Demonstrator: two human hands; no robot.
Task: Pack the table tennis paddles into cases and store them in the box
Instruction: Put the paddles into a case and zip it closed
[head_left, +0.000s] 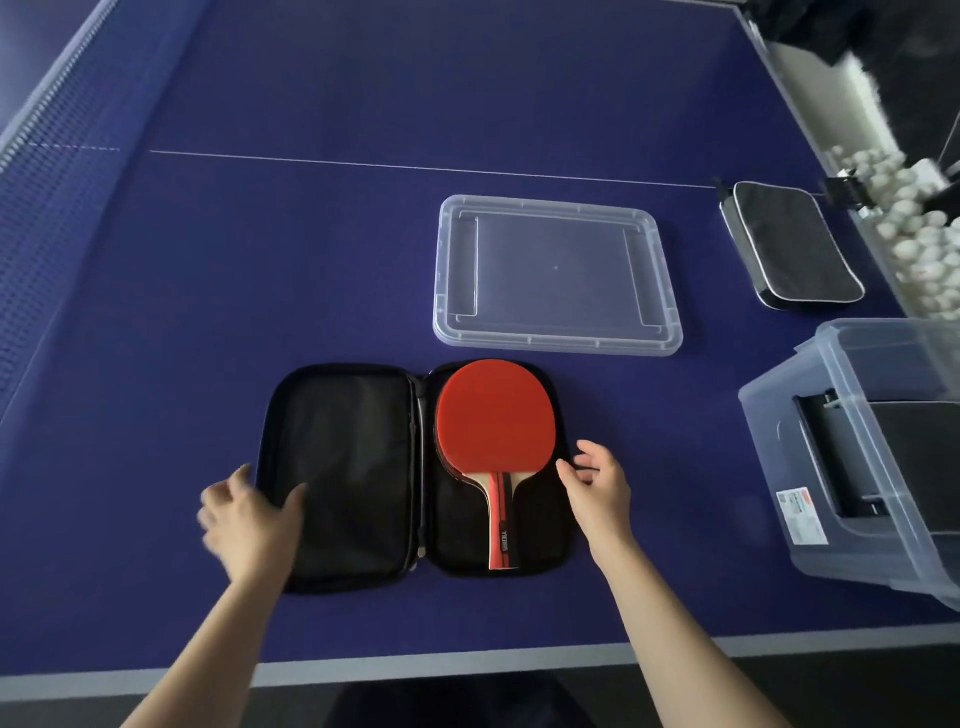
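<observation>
A black zip case (343, 467) lies spread flat on the blue table, both halves showing. A red paddle (493, 421) rests in its right half, handle toward me. My left hand (249, 525) sits at the left half's outer edge, thumb on the lining, and looks blurred. My right hand (597, 488) hovers at the case's right edge, fingers loosely curled and holding nothing. A clear plastic box (779, 431) stands at the right with a dark case inside. Its clear lid (556, 343) lies flat behind the open case.
A second black case (789, 244), zipped, lies at the far right beside a container of white balls (914, 234). The net (47, 171) runs along the left. The table's near edge (415, 662) is just below my forearms.
</observation>
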